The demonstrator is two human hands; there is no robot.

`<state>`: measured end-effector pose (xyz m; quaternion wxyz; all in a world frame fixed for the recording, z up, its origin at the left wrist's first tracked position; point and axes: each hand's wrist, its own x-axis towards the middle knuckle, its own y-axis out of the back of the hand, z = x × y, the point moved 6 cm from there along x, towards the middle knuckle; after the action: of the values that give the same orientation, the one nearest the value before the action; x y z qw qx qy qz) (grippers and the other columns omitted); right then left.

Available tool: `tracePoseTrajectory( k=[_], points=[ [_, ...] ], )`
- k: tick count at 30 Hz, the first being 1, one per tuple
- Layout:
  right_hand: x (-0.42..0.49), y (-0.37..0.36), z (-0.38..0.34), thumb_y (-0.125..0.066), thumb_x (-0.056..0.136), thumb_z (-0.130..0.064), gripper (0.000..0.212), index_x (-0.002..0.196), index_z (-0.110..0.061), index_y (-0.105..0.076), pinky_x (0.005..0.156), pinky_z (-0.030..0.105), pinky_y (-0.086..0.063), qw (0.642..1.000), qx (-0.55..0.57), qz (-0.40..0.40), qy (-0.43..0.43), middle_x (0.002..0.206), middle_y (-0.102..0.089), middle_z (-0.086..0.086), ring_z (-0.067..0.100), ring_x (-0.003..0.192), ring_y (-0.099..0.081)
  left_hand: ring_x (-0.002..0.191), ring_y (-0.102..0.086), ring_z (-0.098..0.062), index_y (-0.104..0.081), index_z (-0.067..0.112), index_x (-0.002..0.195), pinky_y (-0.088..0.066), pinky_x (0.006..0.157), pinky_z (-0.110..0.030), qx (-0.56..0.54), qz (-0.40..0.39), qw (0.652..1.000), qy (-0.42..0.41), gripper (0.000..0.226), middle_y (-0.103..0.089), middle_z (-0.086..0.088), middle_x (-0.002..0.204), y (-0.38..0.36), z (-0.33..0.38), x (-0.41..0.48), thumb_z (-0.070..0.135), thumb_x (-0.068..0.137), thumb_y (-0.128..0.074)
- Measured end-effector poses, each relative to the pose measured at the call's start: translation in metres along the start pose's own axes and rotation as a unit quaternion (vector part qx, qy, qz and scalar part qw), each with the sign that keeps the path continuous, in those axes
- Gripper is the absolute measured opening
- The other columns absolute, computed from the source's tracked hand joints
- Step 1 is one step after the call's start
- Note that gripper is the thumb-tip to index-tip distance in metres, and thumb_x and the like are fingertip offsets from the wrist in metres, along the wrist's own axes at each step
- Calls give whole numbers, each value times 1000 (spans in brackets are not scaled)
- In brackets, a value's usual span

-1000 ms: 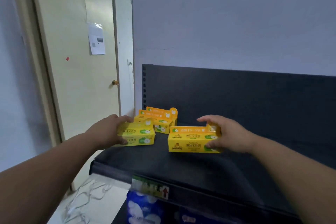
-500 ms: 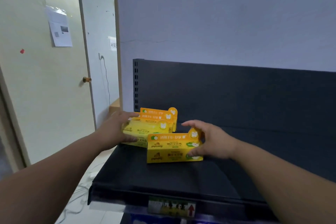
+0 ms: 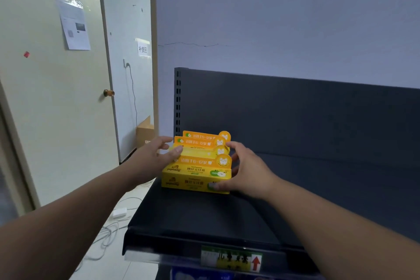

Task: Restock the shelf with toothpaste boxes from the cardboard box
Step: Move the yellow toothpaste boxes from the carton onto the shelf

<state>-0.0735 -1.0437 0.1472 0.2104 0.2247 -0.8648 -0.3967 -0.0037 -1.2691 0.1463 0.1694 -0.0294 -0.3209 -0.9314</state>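
The dark shelf (image 3: pixel 204 218) lies bare toward the person and to the right of the two hands, its back panel (image 3: pixel 306 120) rising just behind them; nothing blocks the row. Four yellow toothpaste boxes (image 3: pixel 196 176) stand there one behind another, probably light, stiff card, best held by the short ends; the right hand (image 3: pixel 246 171) clasps the front box's end, thumb on its face; the left hand (image 3: pixel 156 157) rests half-open on the boxes behind.

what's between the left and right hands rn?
Head view: the row of yellow toothpaste boxes on the shelf, nothing else. Left hand touches its left end, right hand its right.
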Motion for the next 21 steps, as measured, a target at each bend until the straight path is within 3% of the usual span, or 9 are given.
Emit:
tracePoseTrajectory(
  k=[4,8,15,21],
  points=[
    [-12,20,8,-90,51,-51,118,147,-35,-24,97,34,-49,999,1,19,-25,133,-41,-7,12,116,-52,123,-48,-19,-39,27,141,-43,91,-35,48,57,996,-40,65,-44,-1,143,4,10,3,57,85,-52],
    [-29,50,25,-87,55,-55,113,147,-36,-25,102,37,-46,996,-26,60,-61,142,-36,-3,15,126,-46,128,-44,-20,-40,31,139,-41,98,-42,122,95,984,-91,68,-42,3,144,-10,48,1,62,81,-58],
    [-102,109,65,-80,61,-62,104,147,-37,-27,106,35,-40,984,-79,126,-99,147,-30,-6,17,135,-36,130,-41,-16,-40,28,140,-34,106,-32,216,49,948,-229,73,-42,3,143,-97,142,-27,65,80,-58],
    [-216,181,124,-75,65,-65,99,146,-37,-27,107,40,-39,958,-126,189,-175,146,-31,-4,22,135,-35,130,-41,-17,-39,30,140,-33,109,-37,209,-32,928,-306,80,-41,4,142,-214,230,-79,75,75,-52]
  ],
)
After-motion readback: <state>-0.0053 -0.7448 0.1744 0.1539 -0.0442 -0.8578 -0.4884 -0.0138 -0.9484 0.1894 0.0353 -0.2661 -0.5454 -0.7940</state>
